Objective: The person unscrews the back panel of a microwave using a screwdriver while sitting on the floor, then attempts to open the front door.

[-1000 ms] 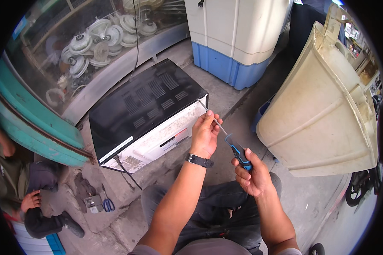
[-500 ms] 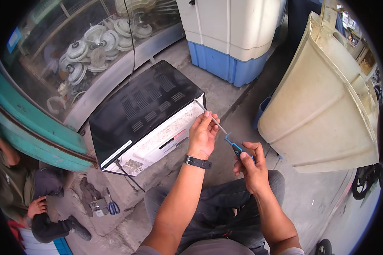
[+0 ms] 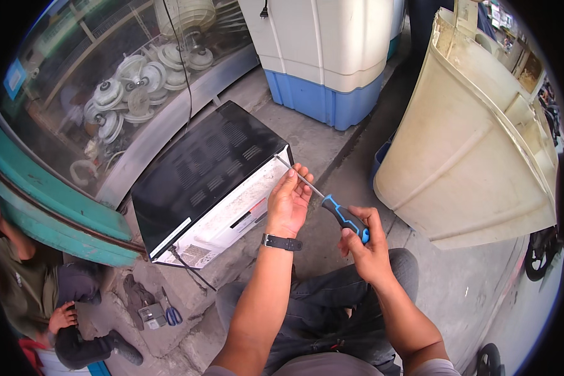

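A black boxy appliance [image 3: 207, 169] with slotted vents, like a microwave oven, rests on the ground. Its dusty whitish rear panel [image 3: 244, 203] faces me, and a power cord [image 3: 188, 266] comes out of it. My right hand [image 3: 366, 244] grips the black and blue handle of a screwdriver [image 3: 338, 213]. The fingers of my left hand [image 3: 289, 203], with a watch [image 3: 282, 242] at the wrist, are closed around the steel shaft. The screwdriver's tip meets the panel's upper edge near the right corner; any screw there is too small to make out.
Scissors [image 3: 172, 313] and a small grey box [image 3: 152, 316] lie on the ground at left, near a seated person [image 3: 28, 282]. Behind the appliance is a glass case [image 3: 131, 88] of white pulley-like parts. A white and blue tub [image 3: 323, 94] and a large cream tub [image 3: 457, 144] stand beyond.
The view has shifted slightly. My right hand has turned on the screwdriver, so more of its handle shows. The tip stays at the panel's corner.
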The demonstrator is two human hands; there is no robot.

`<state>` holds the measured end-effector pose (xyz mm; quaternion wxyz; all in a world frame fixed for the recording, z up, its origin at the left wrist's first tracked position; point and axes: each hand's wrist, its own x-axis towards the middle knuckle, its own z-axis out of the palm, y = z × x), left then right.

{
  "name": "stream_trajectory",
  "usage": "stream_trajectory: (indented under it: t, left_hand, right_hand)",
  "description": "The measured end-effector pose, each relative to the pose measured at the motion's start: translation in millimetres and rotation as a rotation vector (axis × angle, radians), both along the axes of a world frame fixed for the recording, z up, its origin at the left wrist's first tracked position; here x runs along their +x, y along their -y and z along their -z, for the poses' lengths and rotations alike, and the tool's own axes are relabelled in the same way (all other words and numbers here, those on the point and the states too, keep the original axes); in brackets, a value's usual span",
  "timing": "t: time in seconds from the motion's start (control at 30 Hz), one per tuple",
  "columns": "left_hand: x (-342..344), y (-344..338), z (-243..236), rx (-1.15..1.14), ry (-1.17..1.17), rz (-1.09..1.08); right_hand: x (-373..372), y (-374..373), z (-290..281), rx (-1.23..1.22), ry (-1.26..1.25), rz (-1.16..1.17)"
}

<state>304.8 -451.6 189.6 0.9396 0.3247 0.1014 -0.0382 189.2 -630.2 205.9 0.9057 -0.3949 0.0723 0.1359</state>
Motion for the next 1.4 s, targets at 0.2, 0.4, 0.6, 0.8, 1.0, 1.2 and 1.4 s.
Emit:
stream_trajectory:
  t: [0.2, 0.4, 0.6, 0.8, 1.0, 1.2, 1.4]
  left_hand:
    - [15.3, -12.9, 8.2, 0.126, -0.052, 0.03]
    - [9.7, -13.5, 13.4, -0.015, 0.008, 0.057]
    - [17.4, -15.5, 2.4, 0.003, -0.089, 0.009]
    - [19.7, -17.9, 12.3, 0.016, -0.054, -0.034]
    - [14.0, -7.3, 2.0, -0.062, -0.042, -0.024]
    - [28.1, -21.8, 17.4, 0.023, -0.032, -0.026]
    - [21.0, -18.7, 6.0, -0.053, -0.046, -0.004]
  right_hand:
    - [-3.0, -11.9, -24.7, -1.307, 0.86, 0.314]
    - [-10.5, -5.6, -0.7, 0.314, -0.198, -0.092]
    - [-15.5, -26.5, -9.1, -0.439, 0.154, 0.126]
    - [-17.9, -29.2, -19.2, -0.214, 0.025, 0.19]
    - [-13.3, -19.3, -11.6, -1.183, 0.58, 0.275]
    - [-11.9, -20.0, -11.8, -1.053, 0.539, 0.357]
    - [-8.5, -15.6, -4.8, -0.432, 0.194, 0.18]
